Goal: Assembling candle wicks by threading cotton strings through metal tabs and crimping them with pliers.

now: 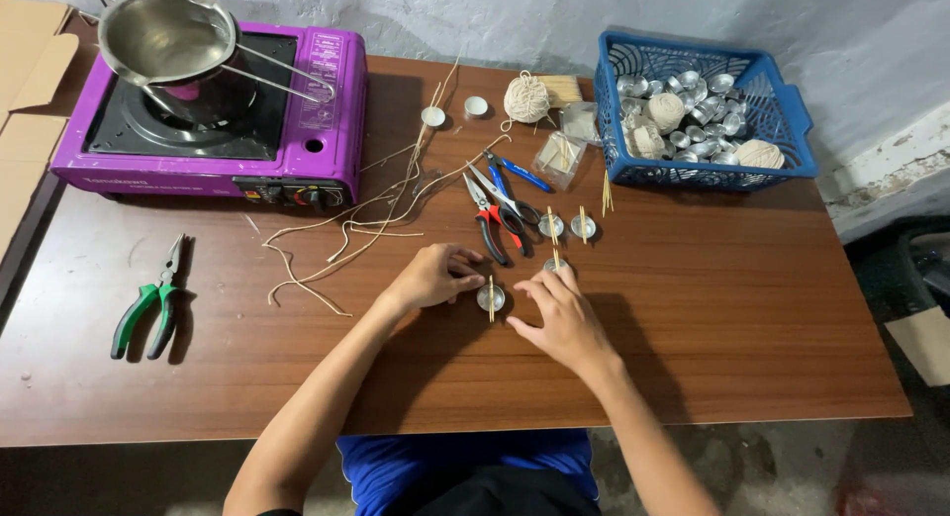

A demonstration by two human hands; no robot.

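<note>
A small round metal cup (pixel 490 298) sits on the brown table (pixel 752 308) with a thin wooden stick laid across its top. My left hand (pixel 435 276) touches the cup's left side with its fingertips. On the cup's right, my right hand (pixel 559 313) rests on the table with fingers spread. Just behind my right hand stands another cup (pixel 556 265). Two more cups with sticks (pixel 551 225) (pixel 583 226) stand farther back.
Red-handled and blue-handled pliers (pixel 500 214) lie behind the cups beside loose wick strings (pixel 366 219). Green pliers (pixel 153 303) lie at the left. A purple stove (pixel 317 130) carries a steel pot (pixel 168 36). A blue basket (pixel 782 110) holds several cups and string balls.
</note>
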